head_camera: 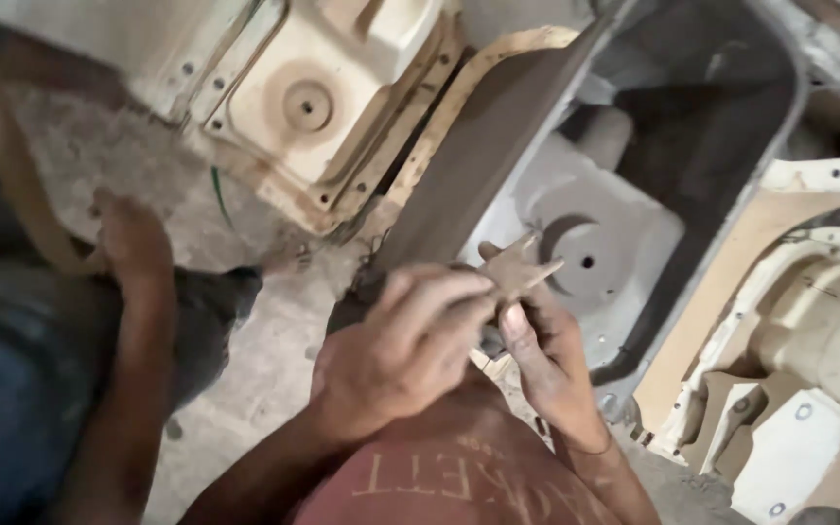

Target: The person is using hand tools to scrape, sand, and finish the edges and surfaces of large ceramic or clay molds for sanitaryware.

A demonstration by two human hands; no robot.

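Your left hand [402,342] and right hand [548,355] meet over a small flat cross-shaped part [520,267], fingers pinched on it, above the open grey tub [634,243]. Another person's hand [131,236] rests on the concrete floor [264,360] near a cream moulded housing [323,107].

A repair workshop: grimy cream plastic housings [313,107] lie dismantled on a dusty concrete floor [255,360] around an open tub [702,97].
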